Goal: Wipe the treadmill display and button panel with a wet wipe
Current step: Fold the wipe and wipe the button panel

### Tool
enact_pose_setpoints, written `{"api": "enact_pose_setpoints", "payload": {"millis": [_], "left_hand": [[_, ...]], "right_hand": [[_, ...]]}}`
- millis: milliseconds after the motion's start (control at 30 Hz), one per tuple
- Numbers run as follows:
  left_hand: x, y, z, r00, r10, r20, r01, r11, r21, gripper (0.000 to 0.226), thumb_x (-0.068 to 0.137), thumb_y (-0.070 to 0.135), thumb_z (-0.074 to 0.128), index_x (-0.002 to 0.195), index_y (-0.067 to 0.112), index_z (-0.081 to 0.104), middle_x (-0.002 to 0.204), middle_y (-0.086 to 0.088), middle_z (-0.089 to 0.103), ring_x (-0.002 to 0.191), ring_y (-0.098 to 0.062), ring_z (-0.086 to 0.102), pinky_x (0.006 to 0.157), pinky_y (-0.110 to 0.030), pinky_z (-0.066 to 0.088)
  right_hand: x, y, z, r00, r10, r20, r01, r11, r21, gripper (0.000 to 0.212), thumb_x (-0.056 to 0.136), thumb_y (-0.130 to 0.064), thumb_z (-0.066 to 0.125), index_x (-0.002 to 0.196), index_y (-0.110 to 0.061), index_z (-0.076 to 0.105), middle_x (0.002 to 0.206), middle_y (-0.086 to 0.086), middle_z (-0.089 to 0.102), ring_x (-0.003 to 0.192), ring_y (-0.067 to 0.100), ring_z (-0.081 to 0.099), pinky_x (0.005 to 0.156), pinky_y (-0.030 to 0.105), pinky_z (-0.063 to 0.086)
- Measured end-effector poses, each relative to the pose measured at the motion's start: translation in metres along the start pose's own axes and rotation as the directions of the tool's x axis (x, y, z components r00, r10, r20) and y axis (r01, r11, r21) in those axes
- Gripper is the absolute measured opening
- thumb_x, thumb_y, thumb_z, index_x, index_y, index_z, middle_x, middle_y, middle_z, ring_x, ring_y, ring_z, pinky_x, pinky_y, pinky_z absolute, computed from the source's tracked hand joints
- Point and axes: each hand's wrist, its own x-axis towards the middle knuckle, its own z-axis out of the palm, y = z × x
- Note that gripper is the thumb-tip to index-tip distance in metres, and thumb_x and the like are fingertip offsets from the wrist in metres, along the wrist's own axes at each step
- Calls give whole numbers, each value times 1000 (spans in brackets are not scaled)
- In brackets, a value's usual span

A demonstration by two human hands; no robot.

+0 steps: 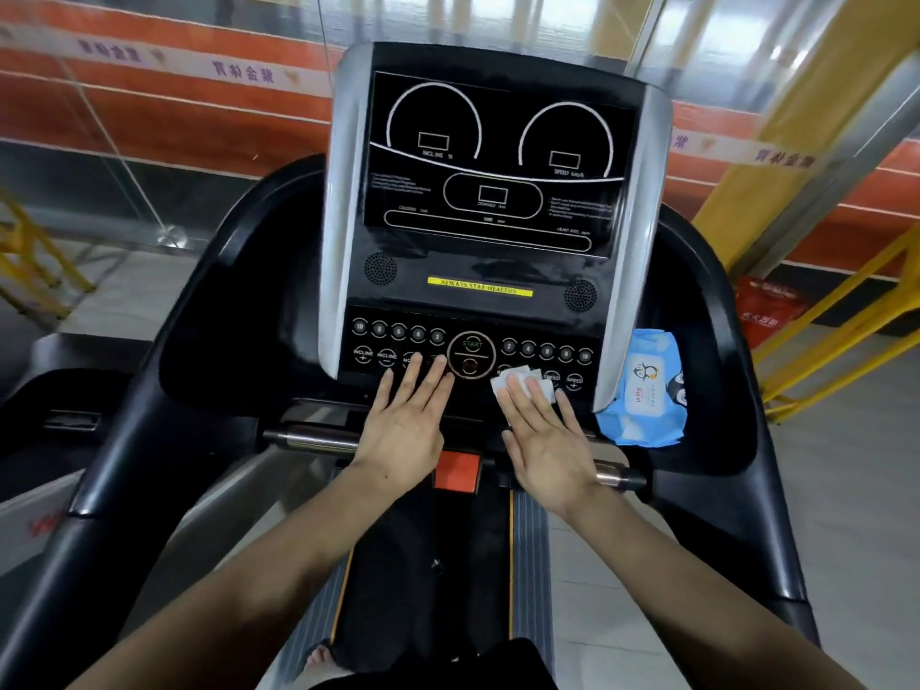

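Note:
The treadmill's black display point(490, 166) stands upright ahead, with the button panel point(473, 348) sloping below it. My right hand point(545, 440) lies flat with straight fingers, pressing a white wet wipe point(517, 381) onto the lower right buttons. The wipe's far edge shows beyond my fingertips. My left hand point(405, 420) rests flat with spread fingers on the lower left buttons, beside the round START control point(471, 354). It holds nothing.
A blue wet wipe pack point(647, 390) sits in the right console tray. A chrome handlebar point(318, 438) crosses under my hands, with an orange-red safety key block point(457, 471) between them. Yellow railings point(841, 311) stand to the right and far left.

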Motion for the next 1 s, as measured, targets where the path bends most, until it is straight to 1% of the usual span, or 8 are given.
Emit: {"api": "enact_pose_setpoints", "payload": {"millis": [100,233,467,567,700,833,933,1000], "left_hand": [[-9,-21,0,999,-41,-9,42,999,6,77,100,23,49,166,17,10,174,0,-10,160,-28,-16,130,-55,0],[-17,-44,0,997,-79,-17,79,997,-13,77,99,23,50,166,17,11,174,0,-10,159,-27,-17,130,-54,-3],[-35,-86,-4,988,-151,-35,149,987,-65,78,95,22,51,165,16,19,175,-1,-2,160,-28,-12,130,-55,0],[-45,-103,-7,983,-184,-11,183,980,-78,78,96,24,49,166,17,14,175,0,-5,160,-26,-15,130,-54,-3],[-58,-123,-13,970,-242,0,241,966,-92,78,97,21,42,166,19,6,175,3,-6,160,-25,-16,129,-52,-7],[-67,-135,-15,964,-265,11,265,961,-81,74,98,20,39,166,18,8,175,2,-8,160,-25,-17,129,-52,-7],[-70,-137,-14,963,-268,18,269,961,-70,72,100,20,37,166,17,9,175,1,-9,160,-27,-17,129,-52,-7],[-70,-134,-14,964,-265,17,265,962,-70,71,100,21,37,166,17,10,175,0,-8,160,-27,-16,129,-53,-6]], "right_hand": [[13,-17,-2,999,-34,18,34,999,-9,60,112,-44,23,167,-20,25,177,-5,12,164,13,4,131,52,16],[33,-38,-6,993,-97,64,97,995,4,60,113,-46,15,168,-24,17,177,-10,4,163,10,-6,132,52,7],[65,-80,-12,983,-159,92,159,987,9,60,112,-47,16,168,-26,17,176,-12,3,163,10,-9,131,49,-3],[83,-108,-16,972,-215,91,216,976,1,61,111,-46,17,168,-25,18,176,-11,5,163,11,-7,132,50,-3],[114,-150,-15,950,-290,117,293,956,-15,62,111,-47,16,169,-26,14,176,-10,4,163,11,-11,131,51,-8],[127,-162,-12,932,-351,88,359,929,-93,61,109,-44,19,168,-26,23,175,-8,16,163,12,-2,132,50,-5],[128,-148,-13,905,-420,61,425,896,-132,62,107,-40,18,165,-25,31,174,-8,22,163,12,5,132,52,3],[127,-134,-13,887,-460,50,462,875,-145,59,107,-38,23,163,-25,36,173,-7,26,163,13,11,132,52,7]]}}
